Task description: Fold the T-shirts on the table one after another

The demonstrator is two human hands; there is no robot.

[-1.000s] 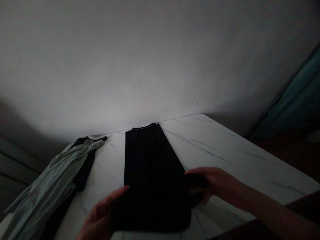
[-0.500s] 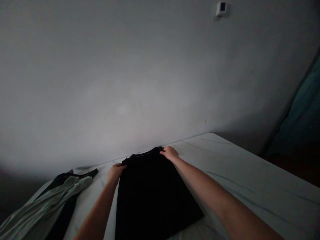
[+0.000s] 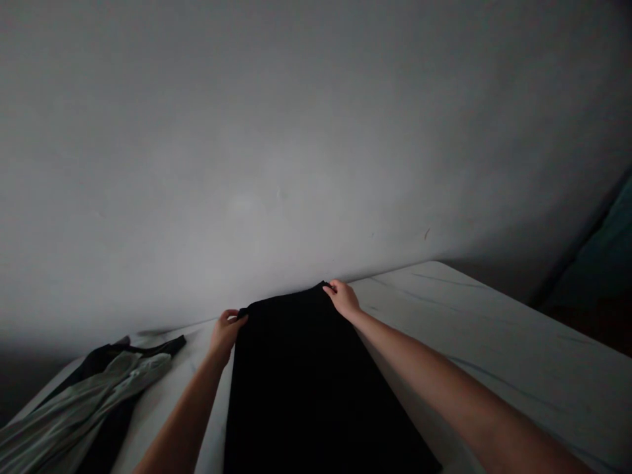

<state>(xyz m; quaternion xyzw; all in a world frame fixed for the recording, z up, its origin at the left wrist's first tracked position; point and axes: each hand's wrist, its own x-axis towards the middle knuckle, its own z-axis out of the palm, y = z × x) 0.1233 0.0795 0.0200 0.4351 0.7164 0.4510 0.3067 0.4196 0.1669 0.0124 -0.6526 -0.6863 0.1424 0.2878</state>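
A black garment lies stretched out on the white table in front of me; it is too dark to make out its exact kind. My left hand pinches its far left corner between thumb and fingers. At the far right corner, my right hand grips the cloth the same way. Between the two hands the far edge is drawn fairly straight, close to the wall. The garment's near end runs out of the bottom of the view.
To the left lie other clothes: a pale grey-green garment on top of a dark one. The white table, with grey streaks, meets a grey wall at the back. A teal cloth-like surface shows at the far right.
The far edge of the black garment is pulled wider and straighter, and its neckline-like dip is gone. My hands are slightly farther apart. The view has shifted, and the white wall device is out of sight.
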